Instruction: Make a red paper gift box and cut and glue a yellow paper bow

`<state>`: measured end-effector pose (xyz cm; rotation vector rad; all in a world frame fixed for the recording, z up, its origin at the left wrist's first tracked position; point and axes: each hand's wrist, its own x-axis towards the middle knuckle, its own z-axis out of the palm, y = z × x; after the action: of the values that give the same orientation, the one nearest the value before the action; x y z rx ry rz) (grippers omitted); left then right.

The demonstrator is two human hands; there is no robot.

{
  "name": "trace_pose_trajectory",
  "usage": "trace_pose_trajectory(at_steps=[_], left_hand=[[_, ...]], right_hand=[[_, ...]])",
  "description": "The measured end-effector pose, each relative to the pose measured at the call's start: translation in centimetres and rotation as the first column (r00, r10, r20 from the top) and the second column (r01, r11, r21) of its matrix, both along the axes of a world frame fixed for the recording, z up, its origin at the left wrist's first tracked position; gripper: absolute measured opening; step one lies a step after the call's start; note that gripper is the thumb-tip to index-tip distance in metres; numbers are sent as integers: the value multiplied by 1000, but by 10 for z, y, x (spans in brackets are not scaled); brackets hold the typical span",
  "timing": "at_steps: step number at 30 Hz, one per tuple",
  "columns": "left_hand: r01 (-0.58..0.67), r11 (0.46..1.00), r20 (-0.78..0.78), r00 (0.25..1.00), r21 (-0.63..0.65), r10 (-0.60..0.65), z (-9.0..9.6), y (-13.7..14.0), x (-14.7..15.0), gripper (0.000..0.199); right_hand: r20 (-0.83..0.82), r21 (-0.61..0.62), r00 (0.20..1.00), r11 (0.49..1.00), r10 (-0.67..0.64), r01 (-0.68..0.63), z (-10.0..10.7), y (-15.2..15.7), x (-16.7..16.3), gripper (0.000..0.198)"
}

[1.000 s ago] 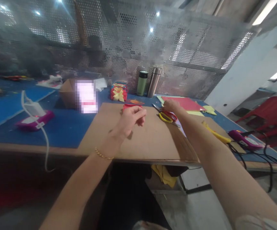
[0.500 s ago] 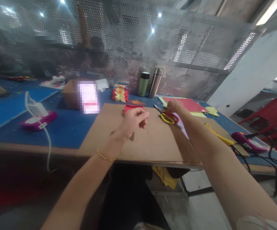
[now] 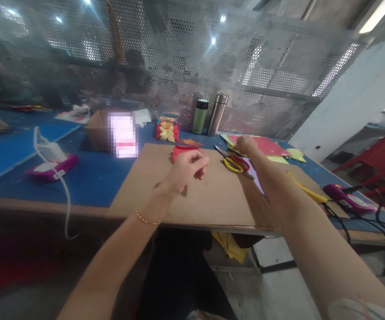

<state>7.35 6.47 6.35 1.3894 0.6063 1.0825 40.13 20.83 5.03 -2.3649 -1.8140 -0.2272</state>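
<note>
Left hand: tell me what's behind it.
A red piece shows behind the left hand, near the far edge of the cardboard; the hand covers its nearer part, whose shape is hidden.

At twelve o'clock, a green bottle (image 3: 199,118) and a steel flask (image 3: 217,116) stand side by side before a perforated screen (image 3: 269,66). Toward ten, a lit phone (image 3: 123,134), its display pixelated, stands in front of a box (image 3: 94,131). At nine, a white plug (image 3: 54,152) sits on a purple strip (image 3: 68,165); a white cable (image 3: 66,200) droops over the table's (image 3: 95,180) edge. Red chairs (image 3: 375,153) stand at three.
</note>
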Motion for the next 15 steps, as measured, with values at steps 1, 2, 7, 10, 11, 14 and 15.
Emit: trace_pose_trajectory(at_steps=[1,2,7,10,11,14,15], left_hand=[[-3,1000,-7,1000,-2,3,0,0,0,21],[-4,1000,-12,1000,-3,4,1,-1,0,22],[-3,1000,-27,1000,4,3,1,-2,0,23],[4,1000,-32,999,10,-3,1,-2,0,23],[6,1000,-33,999,12,-5,1,-2,0,23],[9,1000,-40,999,20,-8,0,-2,0,22],[8,1000,-44,999,24,-7,-1,-1,0,22]], right_hand=[[-43,16,999,1000,-7,7,0,-2,1,16],[-92,35,996,999,-14,17,0,-4,2,15],[-320,151,947,987,-12,63,1,-15,6,30],[-380,217,925,970,-21,111,2,-19,9,33],[-386,236,922,964,-27,127,3,-20,10,34],[-368,284,928,944,-55,169,6,-21,12,32],[-350,300,934,937,-64,177,8,-21,12,29]])
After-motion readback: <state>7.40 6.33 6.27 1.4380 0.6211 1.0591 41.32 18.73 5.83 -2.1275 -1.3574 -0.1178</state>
